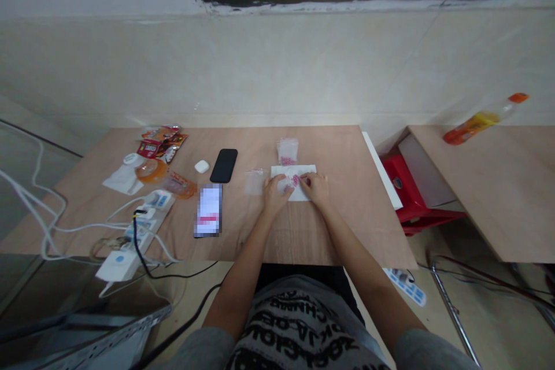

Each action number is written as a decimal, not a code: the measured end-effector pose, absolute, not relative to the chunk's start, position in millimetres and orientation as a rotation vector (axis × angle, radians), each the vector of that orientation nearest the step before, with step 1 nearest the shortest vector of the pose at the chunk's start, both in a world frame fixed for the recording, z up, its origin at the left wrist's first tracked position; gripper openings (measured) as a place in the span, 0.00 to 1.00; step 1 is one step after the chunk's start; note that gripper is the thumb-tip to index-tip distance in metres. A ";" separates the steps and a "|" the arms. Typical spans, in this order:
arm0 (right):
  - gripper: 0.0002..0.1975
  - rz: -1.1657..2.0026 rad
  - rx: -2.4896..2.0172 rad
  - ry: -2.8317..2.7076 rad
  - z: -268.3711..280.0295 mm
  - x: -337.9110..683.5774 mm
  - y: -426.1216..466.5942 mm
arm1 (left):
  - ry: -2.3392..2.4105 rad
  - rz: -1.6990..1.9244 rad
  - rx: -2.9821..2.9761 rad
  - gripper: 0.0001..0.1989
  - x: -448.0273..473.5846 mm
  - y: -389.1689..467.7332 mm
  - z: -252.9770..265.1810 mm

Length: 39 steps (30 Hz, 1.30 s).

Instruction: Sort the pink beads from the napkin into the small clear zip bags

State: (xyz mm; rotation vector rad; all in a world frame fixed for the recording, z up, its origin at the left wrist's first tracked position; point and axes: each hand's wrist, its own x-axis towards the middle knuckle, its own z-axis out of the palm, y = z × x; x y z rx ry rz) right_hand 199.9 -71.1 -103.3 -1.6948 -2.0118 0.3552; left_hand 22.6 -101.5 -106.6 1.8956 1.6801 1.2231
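Observation:
A white sheet of paper (pixel 309 170) lies on the wooden table in front of me, with a small cluster of pink bead-like pieces (pixel 296 180) on it. My left hand (pixel 274 193) rests on the sheet's left side, thumb and fingers apart around the pieces. From the right, my right hand (pixel 317 188) reaches over the paper, its fingertips drawn together beside the cluster; anything between them is too small to make out. Just beyond the sheet lies a clear zip bag (pixel 287 147) with pink pieces at its bottom. Another clear zip bag (pixel 254 181) lies flat near my left hand.
Left of my hands are a black phone (pixel 224 166), a lit phone (pixel 208 210), a white case (pixel 202 166), an orange drink bottle (pixel 167 178), snack packets (pixel 161 143) and a power strip (pixel 139 234) with cables. Rightward are a red stool (pixel 407 191) and another bottle (pixel 481 121).

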 end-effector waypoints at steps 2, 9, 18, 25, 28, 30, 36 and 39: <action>0.17 0.370 -1.683 -1.999 -103.9 200.6 -71.4 | 1.678 1.219 1.891 0.23 22.9 -101.9 -105.6; 0.17 0.487 -1.498 -2.032 -100.8 200.7 -74.0 | 1.652 1.207 1.906 0.24 23.0 -100.9 -107.1; 0.17 0.560 -1.345 -2.081 -101.9 200.7 -74.5 | 1.630 1.199 1.918 0.25 22.2 -99.6 -111.0; 0.17 0.358 -1.611 -1.990 -101.1 199.2 -73.7 | 1.646 1.232 1.887 0.24 22.5 -101.0 -107.9; 0.17 0.313 -1.650 -1.987 -102.2 198.1 -73.0 | 1.653 1.243 1.886 0.24 22.1 -100.9 -108.5; 0.17 0.293 -1.661 -2.002 -102.8 197.7 -73.0 | 1.655 1.252 1.892 0.25 21.9 -100.7 -109.2; 0.15 0.306 -1.669 -2.081 -103.0 197.3 -72.4 | 1.658 1.258 1.878 0.25 21.2 -99.9 -111.6; 0.13 0.318 -1.680 -2.084 -102.9 197.4 -71.6 | 1.652 1.274 1.868 0.24 21.2 -99.5 -112.6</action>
